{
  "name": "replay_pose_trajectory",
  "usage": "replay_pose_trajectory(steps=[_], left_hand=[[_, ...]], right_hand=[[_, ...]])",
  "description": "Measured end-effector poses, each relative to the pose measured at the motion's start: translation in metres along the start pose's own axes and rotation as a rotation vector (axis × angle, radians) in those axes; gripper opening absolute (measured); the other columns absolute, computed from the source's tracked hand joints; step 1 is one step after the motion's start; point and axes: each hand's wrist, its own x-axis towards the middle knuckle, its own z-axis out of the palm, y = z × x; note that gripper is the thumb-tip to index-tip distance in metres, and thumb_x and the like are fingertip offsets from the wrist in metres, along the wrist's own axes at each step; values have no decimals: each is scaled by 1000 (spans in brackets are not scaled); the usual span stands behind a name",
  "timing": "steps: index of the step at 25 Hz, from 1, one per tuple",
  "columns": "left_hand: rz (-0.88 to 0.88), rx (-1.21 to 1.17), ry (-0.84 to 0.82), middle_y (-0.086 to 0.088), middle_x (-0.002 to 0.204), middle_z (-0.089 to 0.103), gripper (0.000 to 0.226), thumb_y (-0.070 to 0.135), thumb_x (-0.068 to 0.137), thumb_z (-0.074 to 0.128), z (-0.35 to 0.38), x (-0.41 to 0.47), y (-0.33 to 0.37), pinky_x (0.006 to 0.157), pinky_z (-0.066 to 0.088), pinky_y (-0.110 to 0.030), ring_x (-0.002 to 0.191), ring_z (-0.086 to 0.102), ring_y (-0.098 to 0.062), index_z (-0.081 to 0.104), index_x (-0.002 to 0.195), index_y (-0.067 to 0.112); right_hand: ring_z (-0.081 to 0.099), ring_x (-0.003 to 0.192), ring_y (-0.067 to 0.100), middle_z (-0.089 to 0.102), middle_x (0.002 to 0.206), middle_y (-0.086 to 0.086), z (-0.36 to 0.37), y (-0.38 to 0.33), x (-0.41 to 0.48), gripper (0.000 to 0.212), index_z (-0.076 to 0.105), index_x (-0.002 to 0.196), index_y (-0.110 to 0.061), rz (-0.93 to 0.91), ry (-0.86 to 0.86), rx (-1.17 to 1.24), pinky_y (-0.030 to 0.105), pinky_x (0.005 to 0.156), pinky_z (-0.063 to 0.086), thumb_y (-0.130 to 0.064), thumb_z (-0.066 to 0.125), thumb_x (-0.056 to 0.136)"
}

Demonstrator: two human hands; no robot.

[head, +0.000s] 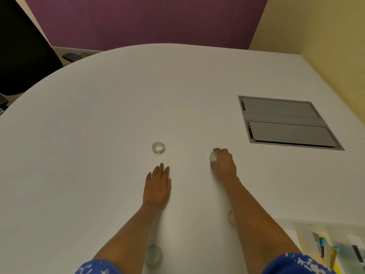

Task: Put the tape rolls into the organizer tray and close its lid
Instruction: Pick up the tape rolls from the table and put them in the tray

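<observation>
Blue patterned sleeves [98, 267] sit at the bottom edge, and between the forearms a clear tape roll [154, 254] lies blurred on the white table [98, 125]. Another blurred roll [230, 217] shows just beside the right forearm. At the lower right corner lies the organizer tray [324, 248], translucent, with coloured items inside; whether its lid is up cannot be told. Left hand [157, 184] rests flat on the table, fingers together, holding nothing, just short of a third tape roll [158, 148] lying flat. Right hand [224, 162] is curled around a fourth tape roll [213, 157], fingertips gripping it. A grey cable hatch [286, 123] is set into the table farther right.
</observation>
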Motion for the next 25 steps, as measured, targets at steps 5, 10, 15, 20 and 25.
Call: replay_pose_trajectory(steps=[5, 10, 15, 20, 25], left_hand=[[33, 12, -124, -3, 162, 3, 51, 28, 103, 23, -7, -29, 20, 122, 9, -39, 149, 6, -19, 11, 152, 18], [79, 45, -145, -5, 162, 8, 51, 25, 102, 26, -3, -67, 39, 121, 16, -38, 148, 11, -20, 14, 151, 15], [77, 54, -129, -6, 161, 9, 52, 25, 103, 27, 11, -105, 68, 120, 18, -37, 148, 13, -20, 14, 151, 14], [65, 55, -102, -7, 161, 8, 52, 27, 103, 25, 29, -139, 104, 120, 17, -39, 148, 13, -21, 13, 151, 14], [49, 53, -103, -7, 162, 5, 52, 27, 103, 23, 42, -161, 126, 121, 13, -41, 149, 9, -23, 11, 152, 14]], right_hand=[[48, 121, 30, 48, 134, 11, -25, 11, -34, 47, 49, 135, -13, -13, 30, 37, 40, 89, 50, -9, 57, 88], [49, 119, 30, 49, 133, 12, -49, 29, -74, 46, 50, 132, -13, -33, 92, 115, 39, 90, 50, -12, 63, 87], [49, 119, 30, 50, 133, 12, -69, 63, -115, 46, 51, 130, -13, -70, 127, 191, 36, 90, 49, -11, 66, 86], [50, 119, 31, 49, 133, 13, -84, 108, -149, 47, 53, 129, -12, -70, 147, 254, 35, 91, 48, -10, 68, 84], [49, 116, 34, 49, 130, 17, -88, 151, -179, 49, 53, 128, -10, -5, 184, 303, 32, 86, 43, -7, 68, 82]])
